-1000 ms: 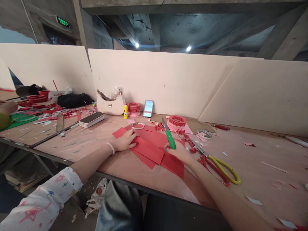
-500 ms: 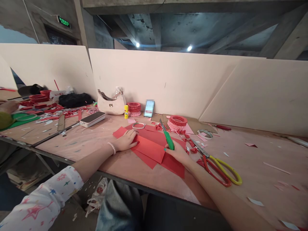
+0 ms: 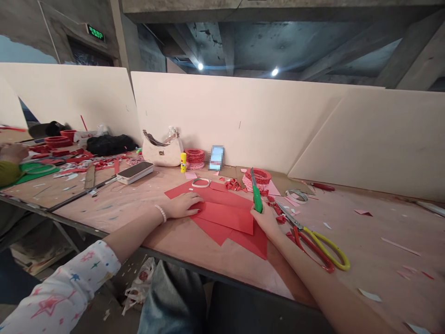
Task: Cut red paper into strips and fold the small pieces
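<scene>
My left hand (image 3: 182, 205) lies fairly flat, pressing on the left end of a folded strip of red paper (image 3: 227, 218). Beneath that strip spread larger red paper sheets (image 3: 252, 245). Closed around a green utility knife (image 3: 257, 198), my right hand (image 3: 267, 221) rests by the strip's right end. The knife's blade points up and away from me. Right of that hand lie large scissors (image 3: 314, 243), with one red and one yellow handle. A white ring (image 3: 200, 183) sits at the far edge of the sheets.
Behind the paper stand stacked red and pink rings (image 3: 257, 178), a phone (image 3: 216, 158), a yellow glue stick (image 3: 183, 163) and a white handbag (image 3: 162, 150). A white box-like device (image 3: 135, 172) lies left. Another person's hand (image 3: 14, 152) works at far left. Paper scraps (image 3: 369, 295) dot the right side.
My right hand has moved right with the utility knife, which now stands more upright. The strip's right end lies flatter and farther right. My left hand has stayed nearly in place.
</scene>
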The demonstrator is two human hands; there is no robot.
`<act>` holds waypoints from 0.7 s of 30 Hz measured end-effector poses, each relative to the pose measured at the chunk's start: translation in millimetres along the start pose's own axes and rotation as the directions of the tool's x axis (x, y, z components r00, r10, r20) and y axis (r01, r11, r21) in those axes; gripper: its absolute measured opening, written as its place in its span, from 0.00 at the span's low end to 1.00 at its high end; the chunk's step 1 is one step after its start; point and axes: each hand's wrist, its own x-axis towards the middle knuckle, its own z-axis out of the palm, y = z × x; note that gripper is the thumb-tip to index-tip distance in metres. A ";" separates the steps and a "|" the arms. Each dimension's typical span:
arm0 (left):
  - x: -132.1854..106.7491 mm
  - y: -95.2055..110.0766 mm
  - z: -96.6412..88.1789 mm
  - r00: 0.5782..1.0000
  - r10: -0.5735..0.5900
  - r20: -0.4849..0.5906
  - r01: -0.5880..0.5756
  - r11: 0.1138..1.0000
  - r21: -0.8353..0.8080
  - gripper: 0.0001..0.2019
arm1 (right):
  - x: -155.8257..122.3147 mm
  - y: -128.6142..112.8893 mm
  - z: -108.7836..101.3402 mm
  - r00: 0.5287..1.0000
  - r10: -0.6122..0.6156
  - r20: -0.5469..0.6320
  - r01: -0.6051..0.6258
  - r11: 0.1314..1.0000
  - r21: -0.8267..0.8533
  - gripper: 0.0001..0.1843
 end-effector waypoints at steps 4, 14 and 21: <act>-0.8 1.3 -13.6 0.995 -0.062 0.076 0.060 0.998 0.020 0.21 | 7.7 10.3 -2.5 0.998 0.019 -0.060 -0.017 0.999 0.032 0.06; -12.7 -0.7 -35.2 0.935 -0.256 0.246 0.270 0.963 -0.025 0.12 | 11.3 16.6 -6.3 0.995 -0.006 -0.102 0.004 1.000 -0.020 0.09; -38.9 7.9 -51.6 0.951 -0.214 0.222 0.287 0.875 -0.389 0.22 | 6.4 6.1 -7.2 0.992 -0.046 -0.115 0.048 0.999 0.011 0.11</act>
